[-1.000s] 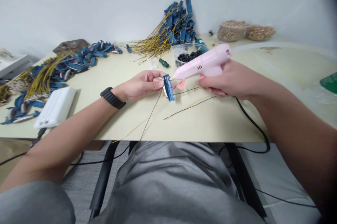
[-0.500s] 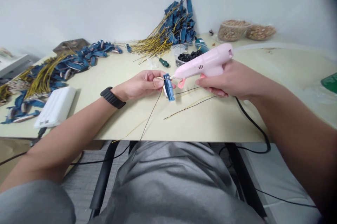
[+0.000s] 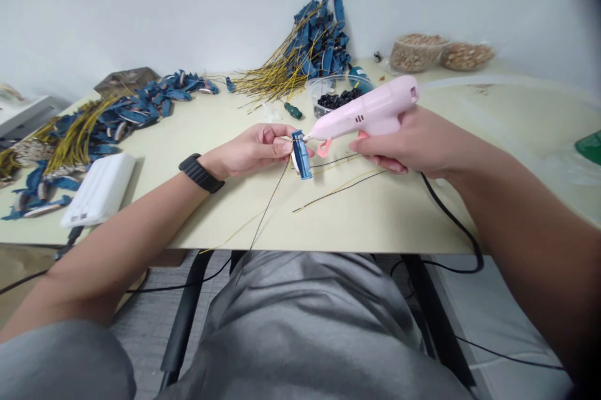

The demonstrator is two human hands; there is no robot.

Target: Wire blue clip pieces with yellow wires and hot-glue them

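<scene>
Between the thumb and fingers of my left hand [image 3: 263,148] is a small blue plastic housing [image 3: 303,159], tilted, with thin black and yellow wires [image 3: 271,200] trailing down from it over the table edge. My right hand [image 3: 413,146] grips a pink hot glue gun [image 3: 369,111] by its handle. The gun's nozzle points left and meets or nearly meets the housing's upper end; I cannot tell whether glue is coming out. More black and yellow wires [image 3: 338,192] lie on the table beneath the gun.
A pile of blue housings [image 3: 323,37] with yellow wires leans on the wall; another heap [image 3: 136,109] lies left. A tub of black parts [image 3: 338,98], a green screwdriver [image 3: 293,111], a white power bank [image 3: 99,190] and bags of beige bits [image 3: 416,52] surround the work. The gun's black cord [image 3: 451,215] drops right.
Both hands, the blue housing and the glue gun keep almost the same position. Only a very slight shift of the whole view shows.
</scene>
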